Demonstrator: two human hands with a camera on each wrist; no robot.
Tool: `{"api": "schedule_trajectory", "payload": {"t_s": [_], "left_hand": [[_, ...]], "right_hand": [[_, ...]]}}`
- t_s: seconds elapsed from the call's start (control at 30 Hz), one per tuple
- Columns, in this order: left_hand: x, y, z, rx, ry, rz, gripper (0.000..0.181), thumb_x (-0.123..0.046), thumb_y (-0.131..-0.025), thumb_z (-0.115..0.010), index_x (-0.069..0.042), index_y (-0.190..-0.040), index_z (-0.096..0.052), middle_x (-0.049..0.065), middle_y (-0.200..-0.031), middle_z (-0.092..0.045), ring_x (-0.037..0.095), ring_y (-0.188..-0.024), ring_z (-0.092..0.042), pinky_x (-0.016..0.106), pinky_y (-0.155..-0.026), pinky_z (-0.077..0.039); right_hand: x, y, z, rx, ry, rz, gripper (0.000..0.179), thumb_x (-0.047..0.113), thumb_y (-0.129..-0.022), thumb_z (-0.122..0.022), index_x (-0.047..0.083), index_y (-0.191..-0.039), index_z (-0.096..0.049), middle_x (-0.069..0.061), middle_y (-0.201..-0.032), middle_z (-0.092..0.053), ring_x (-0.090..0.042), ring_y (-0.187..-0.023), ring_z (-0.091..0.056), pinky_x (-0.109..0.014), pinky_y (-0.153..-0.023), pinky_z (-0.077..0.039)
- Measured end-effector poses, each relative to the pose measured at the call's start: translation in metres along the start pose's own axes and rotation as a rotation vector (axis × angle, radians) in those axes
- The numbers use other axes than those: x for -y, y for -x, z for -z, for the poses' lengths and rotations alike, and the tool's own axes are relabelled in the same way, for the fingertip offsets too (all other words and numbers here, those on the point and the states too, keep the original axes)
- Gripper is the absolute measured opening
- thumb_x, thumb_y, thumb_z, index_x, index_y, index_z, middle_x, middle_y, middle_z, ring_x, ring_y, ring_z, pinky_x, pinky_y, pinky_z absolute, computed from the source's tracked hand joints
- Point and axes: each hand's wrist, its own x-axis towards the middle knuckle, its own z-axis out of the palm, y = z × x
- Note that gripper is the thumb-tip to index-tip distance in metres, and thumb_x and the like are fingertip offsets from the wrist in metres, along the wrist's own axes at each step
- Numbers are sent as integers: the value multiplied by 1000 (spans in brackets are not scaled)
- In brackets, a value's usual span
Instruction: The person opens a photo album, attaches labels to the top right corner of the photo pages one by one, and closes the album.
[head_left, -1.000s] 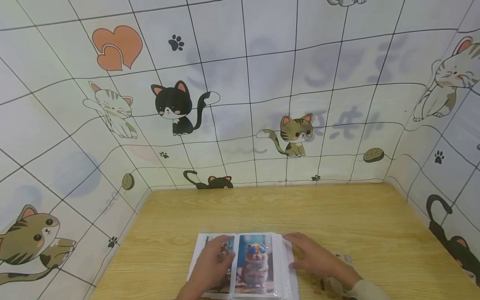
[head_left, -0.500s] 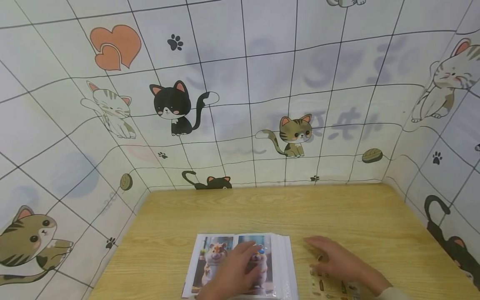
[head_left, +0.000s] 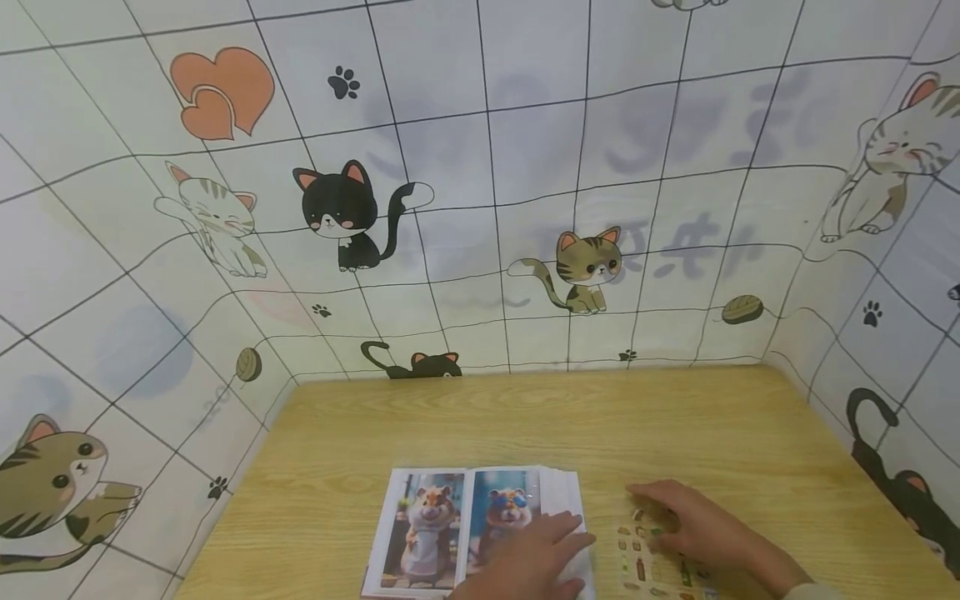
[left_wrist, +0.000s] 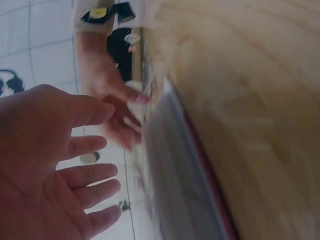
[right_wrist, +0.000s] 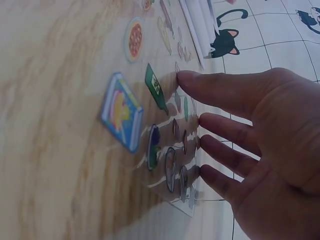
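Observation:
An open photo album [head_left: 566, 500] lies on the table with hamster pictures in its sleeves. My left hand [head_left: 525, 560] hovers over its right page, fingers spread and holding nothing. In the left wrist view, the left hand [left_wrist: 55, 165] is beside the album's page edges [left_wrist: 175, 175]. To the album's right lies a clear sticker sheet [head_left: 637, 571] with small food and bottle pictures. My right hand [head_left: 705, 525] is over this sheet. In the right wrist view, the right hand's thumb and fingertips [right_wrist: 190, 82] are right at the surface of the sheet [right_wrist: 155, 145], fingers loosely extended.
The wooden table [head_left: 525, 425] stretches back behind the album. Walls covered with a cat-patterned grid sheet [head_left: 465, 200] enclose the table at the back and on both sides.
My left hand has moved right from the album's left page, across the hamster pictures, to its right edge. The right hand has left the album's edge and moved right onto the sticker sheet.

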Motion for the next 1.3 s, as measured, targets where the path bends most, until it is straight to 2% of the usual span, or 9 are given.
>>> {"api": "schedule_trajectory", "payload": {"t_s": [0.13,0.3,0.43,0.6,0.7,0.87,1.03,1.17,1.3], "left_hand": [[-9,-11,-10,39,-26,-99,48,-43,-95,-48,-17,-136,-45,5,-140,-47,16,-130,-42,33,-100,-41],[-19,-24,-22,137,-92,-127,51,-51,-96,-40,-24,-139,-42,-3,-144,-42,11,-133,-36,31,-103,-38],[-24,-28,-29,149,-94,-173,51,-51,-95,-41,-25,-139,-43,-10,-137,-46,4,-128,-39,26,-101,-38],[-28,-30,-27,252,-133,-206,57,-58,-92,-42,-31,-141,-36,-19,-133,-42,-4,-122,-38,21,-101,-36],[-29,-30,-26,275,-144,-208,58,-60,-90,-42,-33,-141,-35,-20,-133,-40,-5,-121,-38,20,-101,-36],[-29,-29,-29,212,-100,-182,50,-53,-95,-39,-28,-138,-41,-17,-132,-44,-3,-122,-40,22,-100,-38],[-30,-30,-32,229,-72,-159,50,-52,-96,-38,-27,-139,-39,-15,-135,-43,-1,-126,-38,22,-101,-37],[-31,-30,-31,210,-78,-182,49,-50,-96,-40,-25,-138,-42,-16,-127,-46,-4,-118,-42,16,-97,-37],[-30,-30,-32,137,-118,-234,40,-45,-95,-45,-24,-129,-48,-17,-110,-49,-6,-102,-46,8,-85,-38]], "right_hand": [[-1,0,-1,-37,46,33,66,38,-75,-74,11,-131,-52,-4,-129,-55,-34,-118,-49,-50,-93,-42],[-1,0,-3,-67,67,26,64,37,-75,-74,13,-130,-53,-1,-127,-56,-31,-117,-50,-48,-92,-43],[-1,0,-3,-72,49,19,63,35,-75,-75,13,-130,-53,-1,-127,-56,-31,-118,-50,-48,-92,-43],[0,-2,-3,-42,-22,-38,60,30,-75,-75,14,-129,-54,-5,-129,-55,-33,-121,-48,-52,-94,-41],[0,-2,-3,-36,-37,-58,58,29,-75,-75,14,-128,-55,-7,-130,-55,-34,-121,-48,-53,-93,-41],[0,-3,-3,-50,0,-44,57,29,-75,-75,15,-127,-56,-3,-128,-56,-29,-119,-50,-47,-92,-43],[1,-3,-4,-53,20,-44,57,28,-75,-76,14,-127,-56,0,-125,-57,-27,-116,-51,-45,-91,-45],[1,-2,-5,-58,13,-36,58,28,-75,-75,13,-127,-55,1,-121,-59,-27,-114,-53,-46,-91,-45],[1,-2,-3,-65,-14,1,58,32,-76,-75,16,-127,-53,3,-119,-60,-24,-109,-56,-42,-89,-47]]}}
